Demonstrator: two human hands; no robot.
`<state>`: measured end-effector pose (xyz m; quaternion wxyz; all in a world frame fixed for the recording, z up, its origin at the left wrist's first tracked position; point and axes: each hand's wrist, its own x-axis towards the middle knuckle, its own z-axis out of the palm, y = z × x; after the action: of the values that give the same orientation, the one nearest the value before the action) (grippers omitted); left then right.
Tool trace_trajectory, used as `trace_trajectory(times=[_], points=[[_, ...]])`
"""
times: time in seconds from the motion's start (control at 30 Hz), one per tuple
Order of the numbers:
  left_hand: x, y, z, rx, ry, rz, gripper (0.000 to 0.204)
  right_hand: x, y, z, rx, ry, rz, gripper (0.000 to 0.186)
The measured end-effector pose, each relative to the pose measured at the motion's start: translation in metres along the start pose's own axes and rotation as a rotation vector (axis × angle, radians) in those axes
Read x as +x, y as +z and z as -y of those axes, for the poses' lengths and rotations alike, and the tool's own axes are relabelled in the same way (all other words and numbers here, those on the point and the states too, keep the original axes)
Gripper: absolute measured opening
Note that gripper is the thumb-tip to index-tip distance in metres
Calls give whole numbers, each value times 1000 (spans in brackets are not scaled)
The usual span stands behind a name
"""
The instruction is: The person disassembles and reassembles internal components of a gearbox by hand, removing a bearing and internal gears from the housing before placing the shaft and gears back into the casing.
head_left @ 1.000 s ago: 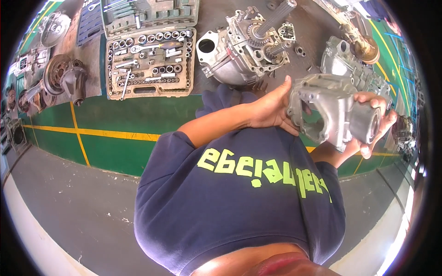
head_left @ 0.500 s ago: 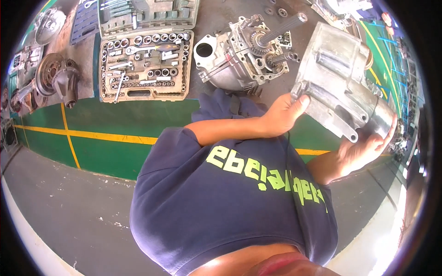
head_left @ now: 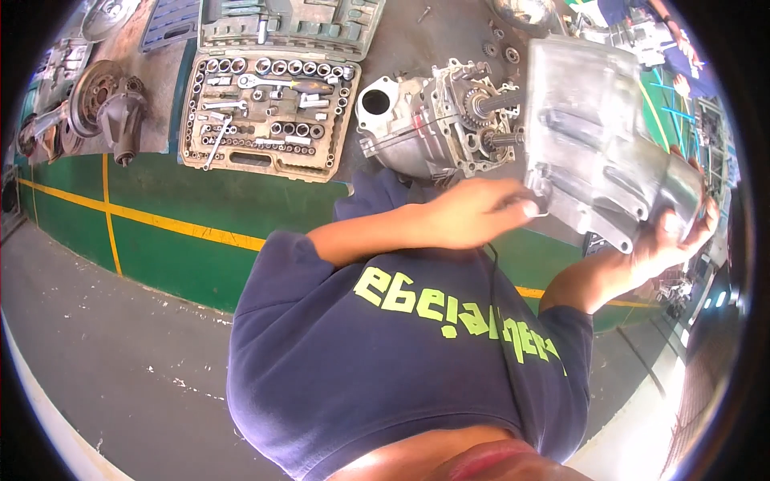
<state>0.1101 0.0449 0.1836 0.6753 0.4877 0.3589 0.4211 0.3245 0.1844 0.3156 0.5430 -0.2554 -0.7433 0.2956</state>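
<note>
Off the right of the bench I hold up a silver-grey metal gearbox housing (head_left: 593, 128), its wide end toward the gearbox and its round tail toward the right. My left hand (head_left: 489, 210) is closed at the housing's lower left edge, fingers partly hidden and slightly blurred. My right hand (head_left: 674, 236) wraps the cylindrical tail from below. Just left of the housing sits the opened gearbox (head_left: 425, 120) on the bench, with toothed gears (head_left: 480, 103) and two splined shafts (head_left: 501, 138) pointing toward the housing. The housing's edge overlaps the shaft ends in view; whether they touch I cannot tell.
An open socket set case (head_left: 269, 112) lies on the bench (head_left: 401, 40) to the left. Farther left stand a brake disc (head_left: 90, 98) and a rusty differential part (head_left: 124, 120). Loose gears (head_left: 511, 54) lie behind the gearbox. Another person's arm (head_left: 670, 24) shows at far right.
The housing has turned more upright, and its open end now overlaps the shaft ends in view. My left hand has shifted lower along its edge. The whole view has swung slightly.
</note>
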Motion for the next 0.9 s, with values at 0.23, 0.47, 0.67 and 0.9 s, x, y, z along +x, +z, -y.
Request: trace_trajectory(times=[0.23, 0.47, 0.67, 0.9], points=[[0, -46, 64, -278, 91, -617, 31, 15, 48, -24, 26, 30, 261, 78], [18, -64, 78, -292, 110, -760, 18, 20, 48, -38, 23, 66, 184, 76], [33, -61, 61, -355, 248, -689, 29, 25, 51, -48, 139, 24, 244, 76], [57, -86, 18, -493, 355, -556, 52, 16, 43, -54, 233, -7, 297, 73]])
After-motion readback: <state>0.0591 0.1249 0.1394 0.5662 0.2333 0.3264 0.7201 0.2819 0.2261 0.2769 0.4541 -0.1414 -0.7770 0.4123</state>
